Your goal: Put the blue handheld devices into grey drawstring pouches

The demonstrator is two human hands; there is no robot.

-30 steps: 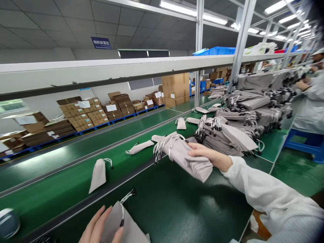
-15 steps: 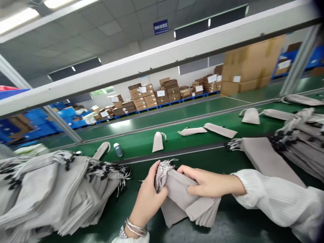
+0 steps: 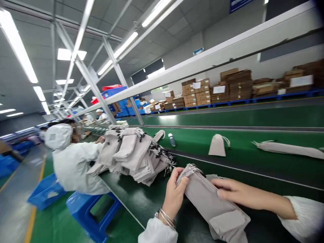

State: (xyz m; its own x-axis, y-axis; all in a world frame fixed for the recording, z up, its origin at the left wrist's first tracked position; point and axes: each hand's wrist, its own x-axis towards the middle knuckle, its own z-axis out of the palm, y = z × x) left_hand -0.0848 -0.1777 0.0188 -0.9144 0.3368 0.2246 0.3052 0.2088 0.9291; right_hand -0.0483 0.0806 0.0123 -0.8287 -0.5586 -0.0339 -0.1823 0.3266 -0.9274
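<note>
A stack of grey drawstring pouches lies slanted between my two hands, above the dark green table. My left hand is closed around its upper end, where the light cords bunch, thumb on the front. At the stack's right edge my right hand grips its side, fingers on top; its thumb side is partly hidden. Left of my left hand, a large heap of grey pouches with black-tipped cords covers the table.
Behind the table runs a green belt carrying a standing pouch, a flat pouch and a small dark bottle. A co-worker in white sits at the left beyond the heap, near a blue stool and a blue crate.
The view has swung left, bringing the co-worker and stool into sight. The pouch stack has been straightened out between my hands, its lower end reaching further down.
</note>
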